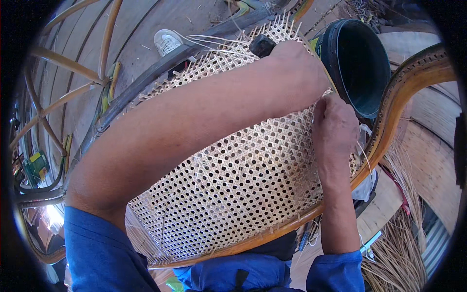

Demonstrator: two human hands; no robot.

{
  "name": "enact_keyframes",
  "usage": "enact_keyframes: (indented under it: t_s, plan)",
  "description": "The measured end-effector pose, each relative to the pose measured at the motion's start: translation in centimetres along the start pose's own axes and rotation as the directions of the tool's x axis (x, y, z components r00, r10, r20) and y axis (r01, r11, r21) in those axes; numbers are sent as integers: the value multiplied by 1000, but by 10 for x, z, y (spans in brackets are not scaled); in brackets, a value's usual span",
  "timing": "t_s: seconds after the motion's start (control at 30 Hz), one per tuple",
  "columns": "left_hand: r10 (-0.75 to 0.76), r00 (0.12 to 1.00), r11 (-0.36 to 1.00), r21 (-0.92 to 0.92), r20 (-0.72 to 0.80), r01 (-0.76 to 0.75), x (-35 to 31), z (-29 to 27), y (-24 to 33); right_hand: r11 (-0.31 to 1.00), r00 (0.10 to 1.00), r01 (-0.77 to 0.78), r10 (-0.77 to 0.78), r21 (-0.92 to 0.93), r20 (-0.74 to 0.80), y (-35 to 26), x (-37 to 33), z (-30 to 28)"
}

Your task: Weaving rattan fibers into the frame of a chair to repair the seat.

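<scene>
A pale woven cane panel (228,180) with small dark holes lies across a curved wooden frame (272,232) in front of me. My left arm reaches over it, and my left hand (299,73) is closed in a fist near the far right edge. A dark, block-shaped tool head (262,45) sticks out beside that fist; any handle is hidden by the hand. My right hand (336,121) is closed in a pinch at the panel's right edge, just below the left hand. What its fingertips hold is hidden. Loose cane ends (219,43) stick out along the far edge.
A dark green bucket (340,41) stands beyond the right edge. The frame's carved, curved arm (396,104) rises at right, beside a bundle of cane strands (396,258). Bamboo-like poles (68,63) cross at left. A white shoe (168,43) is on the floor beyond.
</scene>
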State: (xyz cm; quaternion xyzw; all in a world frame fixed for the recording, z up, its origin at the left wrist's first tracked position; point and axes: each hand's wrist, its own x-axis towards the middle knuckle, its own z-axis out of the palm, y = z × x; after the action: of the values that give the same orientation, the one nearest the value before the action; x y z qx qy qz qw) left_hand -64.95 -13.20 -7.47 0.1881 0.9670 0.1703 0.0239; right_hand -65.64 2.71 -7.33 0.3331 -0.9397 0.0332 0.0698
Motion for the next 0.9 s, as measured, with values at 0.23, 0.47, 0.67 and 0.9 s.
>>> enact_keyframes:
  t_s: [0.23, 0.47, 0.67, 0.9]
  plan:
    - [-132, 970, 991, 17, 206, 131, 15, -26, 1, 968, 993, 113, -103, 224, -57, 12, 6, -9]
    - [-397, 883, 916, 52, 250, 397, -15, -33, -27, 950, 987, 142, -156, 279, 27, 29, 5, -3]
    - [-620, 767, 747, -176, 165, 641, -52, -23, -36, 931, 999, 31, -25, 363, -19, 41, -5, -31]
    - [-707, 673, 158, -879, 218, 450, -33, 6, 16, 849, 899, -396, 281, 350, 335, 56, -15, -54]
